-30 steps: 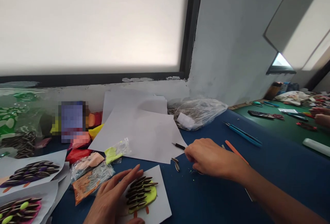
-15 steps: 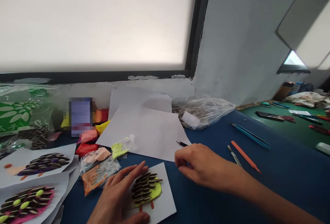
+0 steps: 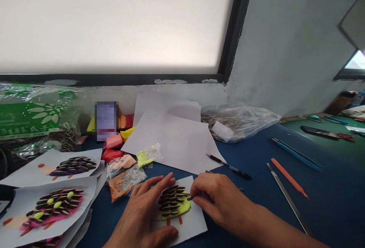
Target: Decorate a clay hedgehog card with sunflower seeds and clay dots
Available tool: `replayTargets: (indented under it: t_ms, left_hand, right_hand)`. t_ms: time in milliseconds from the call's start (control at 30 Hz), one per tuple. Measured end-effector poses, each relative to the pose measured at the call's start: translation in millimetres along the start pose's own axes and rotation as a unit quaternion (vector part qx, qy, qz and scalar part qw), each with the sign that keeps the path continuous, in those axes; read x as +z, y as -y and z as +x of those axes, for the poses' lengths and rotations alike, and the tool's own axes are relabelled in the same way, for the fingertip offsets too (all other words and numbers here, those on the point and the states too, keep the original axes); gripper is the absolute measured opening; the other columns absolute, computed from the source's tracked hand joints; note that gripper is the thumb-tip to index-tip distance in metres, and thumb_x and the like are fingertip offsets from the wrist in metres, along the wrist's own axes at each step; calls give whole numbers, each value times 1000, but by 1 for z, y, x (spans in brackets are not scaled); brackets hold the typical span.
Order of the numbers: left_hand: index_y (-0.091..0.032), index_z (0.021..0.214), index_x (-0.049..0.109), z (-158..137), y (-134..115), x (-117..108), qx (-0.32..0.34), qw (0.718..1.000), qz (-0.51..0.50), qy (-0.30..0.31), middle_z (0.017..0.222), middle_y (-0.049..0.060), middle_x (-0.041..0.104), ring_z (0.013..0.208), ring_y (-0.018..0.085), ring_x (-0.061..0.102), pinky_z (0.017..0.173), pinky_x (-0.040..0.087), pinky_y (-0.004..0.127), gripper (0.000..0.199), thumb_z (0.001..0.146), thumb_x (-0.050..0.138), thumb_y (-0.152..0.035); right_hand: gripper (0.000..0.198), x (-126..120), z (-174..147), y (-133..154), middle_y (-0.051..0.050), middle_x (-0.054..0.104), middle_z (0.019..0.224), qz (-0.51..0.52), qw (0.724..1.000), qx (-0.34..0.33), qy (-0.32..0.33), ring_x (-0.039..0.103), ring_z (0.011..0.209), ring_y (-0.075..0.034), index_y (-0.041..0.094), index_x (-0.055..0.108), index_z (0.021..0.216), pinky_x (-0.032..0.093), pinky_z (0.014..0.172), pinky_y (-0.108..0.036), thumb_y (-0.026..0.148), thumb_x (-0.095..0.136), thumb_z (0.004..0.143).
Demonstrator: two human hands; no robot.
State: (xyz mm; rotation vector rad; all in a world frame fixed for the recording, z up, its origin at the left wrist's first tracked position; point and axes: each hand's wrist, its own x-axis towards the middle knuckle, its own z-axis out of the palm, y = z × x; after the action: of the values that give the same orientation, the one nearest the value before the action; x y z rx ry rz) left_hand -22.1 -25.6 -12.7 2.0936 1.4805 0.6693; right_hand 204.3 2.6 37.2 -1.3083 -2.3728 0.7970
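My left hand (image 3: 148, 213) lies with fingers stretched over the left part of a small white sheet (image 3: 195, 227). On that sheet is a hedgehog figure (image 3: 174, 203) of yellow-green clay, with rows of dark sunflower seeds as spines and orange-brown feet; its left end is hidden by my left hand. Pinched between thumb and forefinger of my right hand (image 3: 218, 194) is a dark sunflower seed (image 3: 190, 198), at the right end of the clay body. Whether the seed touches the clay I cannot tell.
Finished hedgehog cards (image 3: 54, 206) are stacked at left, below a green seed bag (image 3: 37, 115). Clay packets (image 3: 125, 183) lie beyond my left hand. White sheets (image 3: 176, 141), a black pen (image 3: 229, 166), a metal blade (image 3: 288, 196), an orange tool (image 3: 289, 177) and blue tweezers (image 3: 296, 153) lie around.
My right hand has come to the hedgehog's right end, uncovering the pen, with a seed now visible in its fingers. The view has shifted left; my left hand stays on the sheet.
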Motion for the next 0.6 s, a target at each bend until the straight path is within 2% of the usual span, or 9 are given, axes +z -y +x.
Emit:
replayTargets:
  t_ms: [300,600]
  left_hand:
    - [-36,140,43,1,3,3,4,1000,8,-5,137,2,54,124,33,45,101,39,48,86,60,71,-20]
    - [-38,140,41,0,5,2,16,1000,3,-4,137,2,54,125,33,45,100,40,47,87,60,72,-21]
  right_hand:
    - [10,17,2,-7,-3,63,83,12,991,-92,-99,57,77,-15,18,61,85,41,69,-25,13,53,88]
    - [14,28,-7,-15,-2,63,82,14,991,-91,-93,57,74,-14,20,61,84,41,66,-24,13,50,91]
